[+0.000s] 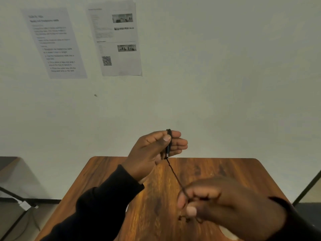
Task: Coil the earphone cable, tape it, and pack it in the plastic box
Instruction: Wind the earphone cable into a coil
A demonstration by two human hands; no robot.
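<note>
A thin black earphone cable (174, 174) runs taut between my two hands above the wooden table (217, 173). My left hand (156, 150) is raised over the table's far edge, with loops of the cable wound over its fingers and the thumb pressed on them. A short plug-like end hangs below that hand. My right hand (222, 206) is lower and nearer, blurred, pinching the cable's other stretch between thumb and fingers. A loose bit of cable dangles under it. No tape or plastic box is in view.
A pale wall stands right behind the table, with two printed sheets (57, 44) taped high on the left. A dark frame and a white cable lie on the floor at the left (24, 204). Another dark edge shows at the far right.
</note>
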